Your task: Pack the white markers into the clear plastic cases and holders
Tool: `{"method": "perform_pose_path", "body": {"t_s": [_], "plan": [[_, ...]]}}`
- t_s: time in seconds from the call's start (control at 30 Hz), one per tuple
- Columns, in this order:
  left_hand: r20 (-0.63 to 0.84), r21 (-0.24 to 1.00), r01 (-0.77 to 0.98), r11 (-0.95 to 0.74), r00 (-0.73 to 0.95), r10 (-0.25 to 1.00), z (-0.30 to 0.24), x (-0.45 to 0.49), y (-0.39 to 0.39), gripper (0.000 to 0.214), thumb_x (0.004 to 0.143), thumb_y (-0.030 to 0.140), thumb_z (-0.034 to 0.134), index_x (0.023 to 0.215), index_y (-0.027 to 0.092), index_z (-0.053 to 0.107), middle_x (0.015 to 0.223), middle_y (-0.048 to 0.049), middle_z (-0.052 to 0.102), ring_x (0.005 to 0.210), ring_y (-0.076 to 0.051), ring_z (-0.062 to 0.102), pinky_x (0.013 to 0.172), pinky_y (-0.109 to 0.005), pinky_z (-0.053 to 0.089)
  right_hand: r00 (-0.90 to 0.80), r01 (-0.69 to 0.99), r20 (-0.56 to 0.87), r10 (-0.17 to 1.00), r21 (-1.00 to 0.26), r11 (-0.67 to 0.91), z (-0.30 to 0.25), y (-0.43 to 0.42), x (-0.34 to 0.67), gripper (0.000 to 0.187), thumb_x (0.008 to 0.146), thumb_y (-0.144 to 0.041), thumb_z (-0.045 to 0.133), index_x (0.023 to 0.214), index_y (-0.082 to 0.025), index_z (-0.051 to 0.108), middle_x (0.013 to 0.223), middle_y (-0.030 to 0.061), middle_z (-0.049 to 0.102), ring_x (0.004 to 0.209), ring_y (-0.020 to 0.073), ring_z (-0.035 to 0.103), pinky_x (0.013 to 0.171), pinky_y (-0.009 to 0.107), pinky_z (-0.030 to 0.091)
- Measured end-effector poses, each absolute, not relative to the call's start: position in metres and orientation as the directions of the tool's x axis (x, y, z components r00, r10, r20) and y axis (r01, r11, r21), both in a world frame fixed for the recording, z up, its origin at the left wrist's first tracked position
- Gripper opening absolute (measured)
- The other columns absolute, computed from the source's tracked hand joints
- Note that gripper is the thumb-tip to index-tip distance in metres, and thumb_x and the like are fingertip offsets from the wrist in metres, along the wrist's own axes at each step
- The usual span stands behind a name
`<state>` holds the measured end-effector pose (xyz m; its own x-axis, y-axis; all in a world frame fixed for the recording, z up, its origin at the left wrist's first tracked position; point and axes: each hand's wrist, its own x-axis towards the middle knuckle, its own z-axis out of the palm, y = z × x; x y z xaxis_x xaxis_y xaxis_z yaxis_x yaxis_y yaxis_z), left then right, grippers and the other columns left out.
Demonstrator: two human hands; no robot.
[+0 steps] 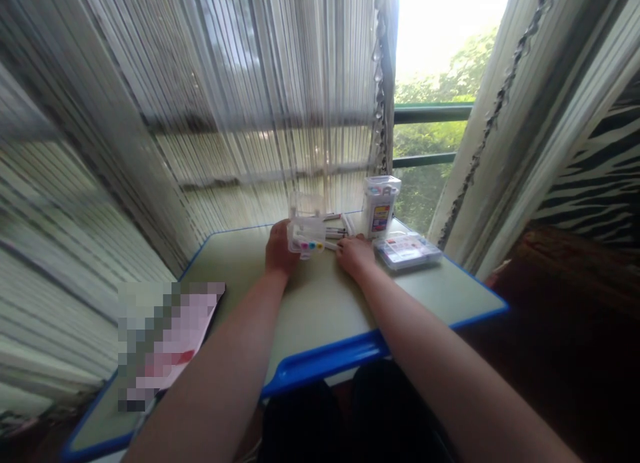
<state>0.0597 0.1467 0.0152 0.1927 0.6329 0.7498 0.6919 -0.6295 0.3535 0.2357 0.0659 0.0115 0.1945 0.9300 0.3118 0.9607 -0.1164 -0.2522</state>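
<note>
My left hand (279, 251) grips the side of a clear plastic marker case (306, 232) that stands at the far side of the desk, with coloured marker caps showing along its bottom. My right hand (354, 255) rests closed on the desk just right of the case, its fingertips at a loose white marker (331, 246). Several more markers (339, 228) lie behind the hands. Whether the right fingers pinch the marker is hard to see.
A tall clear box with a colourful label (381, 206) stands at the back right, a flat clear case (407, 250) beside it. A pixelated sheet (165, 336) lies at the near left. The grey desk has a blue rim (320, 364). Curtains and a window are behind.
</note>
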Motion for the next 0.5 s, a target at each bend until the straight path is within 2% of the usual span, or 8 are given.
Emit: {"method": "perform_pose_path", "body": {"t_s": [0.07,0.13,0.2,0.27,0.4,0.5], "plan": [[0.760,0.372,0.684,-0.627,0.164,0.629,0.0162,0.0588,0.1460,0.037,0.072,0.030,0.063,0.105,0.017,0.053,0.110,-0.0140,0.060,0.111,-0.028,0.055,0.091,-0.043,0.050,0.196,0.952,0.322,0.926,-0.291,-0.100,0.0109,0.0674,0.2362,0.029,0.087,-0.025,0.045,0.102,-0.018,0.069,0.111,0.0117,0.066,0.108,0.0272,0.055,0.088,0.036,0.044],[0.775,0.392,0.681,-0.618,0.118,0.621,0.0178,0.0575,0.1440,0.042,0.070,0.029,0.063,0.109,0.016,0.052,0.114,-0.0152,0.059,0.113,-0.029,0.054,0.093,-0.044,0.049,0.236,0.915,0.375,0.897,-0.395,-0.075,0.0113,0.0689,0.2370,0.030,0.088,-0.023,0.045,0.107,-0.016,0.067,0.111,0.0125,0.066,0.102,0.0236,0.059,0.087,0.033,0.044],[0.785,0.414,0.683,-0.602,0.067,0.616,0.0190,0.0561,0.1419,0.047,0.069,0.029,0.063,0.112,0.015,0.051,0.116,-0.0166,0.057,0.114,-0.030,0.053,0.095,-0.044,0.047,0.280,0.855,0.477,0.833,-0.518,0.010,0.0127,0.0703,0.2379,0.029,0.088,-0.023,0.047,0.108,-0.014,0.066,0.107,0.0124,0.066,0.094,0.0207,0.062,0.086,0.030,0.046],[0.788,0.438,0.685,-0.582,0.020,0.615,0.0195,0.0551,0.1410,0.049,0.068,0.030,0.063,0.113,0.015,0.050,0.117,-0.0171,0.056,0.115,-0.031,0.053,0.095,-0.044,0.047,0.314,0.796,0.611,0.727,-0.586,0.149,0.0143,0.0711,0.2385,0.024,0.086,-0.023,0.051,0.102,-0.013,0.065,0.099,0.0111,0.067,0.086,0.0195,0.062,0.083,0.030,0.047],[0.777,0.456,0.704,-0.545,-0.016,0.629,0.0190,0.0541,0.1429,0.047,0.070,0.034,0.061,0.112,0.015,0.051,0.115,-0.0165,0.057,0.114,-0.032,0.053,0.092,-0.046,0.048,0.342,0.739,0.807,0.482,-0.548,0.392,0.0162,0.0706,0.2374,0.013,0.081,-0.024,0.058,0.090,-0.017,0.063,0.087,0.0063,0.065,0.073,0.0168,0.060,0.074,0.030,0.050],[0.771,0.441,0.716,-0.541,0.007,0.637,0.0192,0.0540,0.1439,0.047,0.071,0.036,0.061,0.111,0.014,0.052,0.114,-0.0173,0.058,0.113,-0.032,0.053,0.092,-0.045,0.048,0.339,0.726,0.860,0.381,-0.497,0.475,0.0169,0.0690,0.2353,0.009,0.082,-0.025,0.058,0.089,-0.019,0.060,0.083,0.0023,0.061,0.062,0.0122,0.057,0.067,0.028,0.050]]}}
